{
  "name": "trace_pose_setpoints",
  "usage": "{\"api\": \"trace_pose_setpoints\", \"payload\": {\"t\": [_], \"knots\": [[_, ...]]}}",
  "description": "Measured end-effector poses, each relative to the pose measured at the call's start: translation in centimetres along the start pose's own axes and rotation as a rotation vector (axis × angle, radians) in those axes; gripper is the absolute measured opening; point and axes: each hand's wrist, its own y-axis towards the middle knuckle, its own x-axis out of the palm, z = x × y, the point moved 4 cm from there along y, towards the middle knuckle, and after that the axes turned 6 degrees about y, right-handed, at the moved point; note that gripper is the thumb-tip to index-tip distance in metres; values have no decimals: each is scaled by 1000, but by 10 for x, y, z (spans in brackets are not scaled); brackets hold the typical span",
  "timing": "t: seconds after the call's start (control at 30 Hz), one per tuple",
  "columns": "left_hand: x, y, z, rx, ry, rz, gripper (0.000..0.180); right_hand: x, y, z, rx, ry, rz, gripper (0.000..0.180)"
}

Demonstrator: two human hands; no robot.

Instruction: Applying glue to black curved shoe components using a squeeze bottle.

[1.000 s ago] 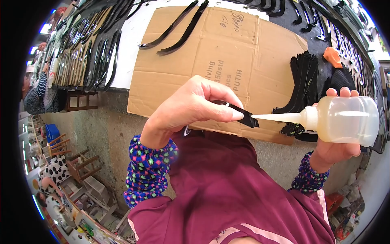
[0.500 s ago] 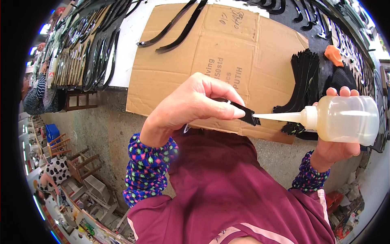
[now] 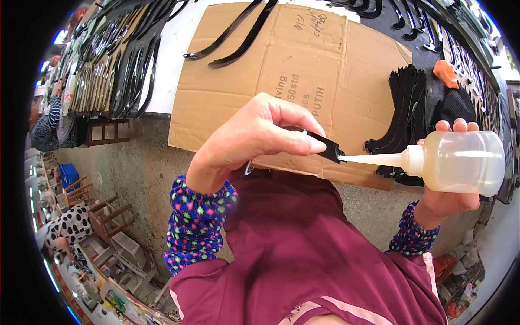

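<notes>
My left hand [image 3: 260, 130] pinches a narrow black strip [image 3: 329, 152] between thumb and fingers, above the near edge of the cardboard. The strip's free end looks notched and points right; the rest is hidden behind my hand. Wrapped around a translucent squeeze bottle [image 3: 466, 162] is my right hand [image 3: 449, 203], its fingertips showing over the far side. Pale yellowish liquid is visible in the bottle, which lies tilted sideways. The long white nozzle [image 3: 374, 160] reaches left, and its tip appears to touch the strip's notched end.
A flattened cardboard sheet [image 3: 216, 108] covers the table's middle. On it lie two curved black strips [image 3: 246, 46] at the back and a bundle of black strips [image 3: 406, 103] at right. Beyond sits an orange lump [image 3: 445, 73]. Rows of glossy strips [image 3: 97, 86] line the left; stools [image 3: 111, 216] stand below.
The nozzle tip has shifted slightly down along the strip's notched end, and the bottle has dropped a little. My left hand has moved up slightly, still pinching the strip.
</notes>
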Motion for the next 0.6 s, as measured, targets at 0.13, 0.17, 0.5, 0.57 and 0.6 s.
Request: {"api": "trace_pose_setpoints", "payload": {"t": [0.13,0.17,0.5,0.57,0.6], "knots": [[-5,0,0,-6,-2,12,14,3,2,4,18,47,-47,102],[-7,0,2,-3,2,14,14,5,2,4,13,50,-48,102],[-56,39,15,81,160,379,16,-11,8,18,182,269,-15,89],[-77,63,21,119,192,510,18,-21,7,17,136,287,35,90],[-87,82,23,134,219,567,22,-27,6,16,98,286,96,91]]}}
